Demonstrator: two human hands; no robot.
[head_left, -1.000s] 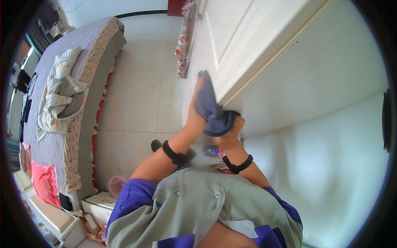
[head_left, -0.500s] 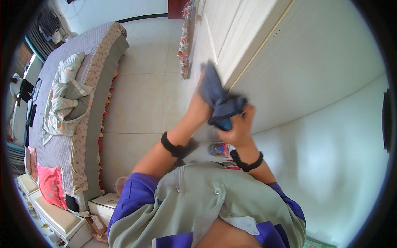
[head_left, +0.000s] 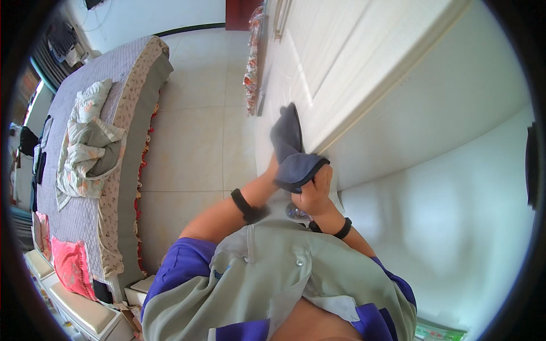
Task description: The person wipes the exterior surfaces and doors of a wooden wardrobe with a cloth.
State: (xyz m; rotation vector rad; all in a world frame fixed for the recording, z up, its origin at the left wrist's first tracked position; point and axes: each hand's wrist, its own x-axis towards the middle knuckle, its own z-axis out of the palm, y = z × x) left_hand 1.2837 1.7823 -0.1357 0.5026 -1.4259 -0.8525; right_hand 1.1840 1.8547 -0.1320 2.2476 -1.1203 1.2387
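A dark blue-grey cloth piece (head_left: 289, 133) with black edging is in front of me, beside the edge of a white panelled door (head_left: 341, 74). Its upper part stands up along the door face, and its lower part folds over toward me. My right hand (head_left: 314, 193) is closed on the lower, black-edged end. Behind the cloth comes my left hand (head_left: 274, 166), up against its underside. The fabric hides the left fingers, so I cannot see whether they grip it or sit inside it. Both wrists wear black bands.
A bed (head_left: 85, 136) with a grey quilted cover and a crumpled blanket (head_left: 91, 148) runs along the left, with a pink cushion (head_left: 73, 267) at its near end. Pale floor tiles (head_left: 187, 142) lie between bed and door. A clear bottle (head_left: 294, 211) stands below my right hand.
My right hand has drawn slightly down and left, and the folded end of the cloth now spreads over it. The view has shifted, and the door fills more of the right side.
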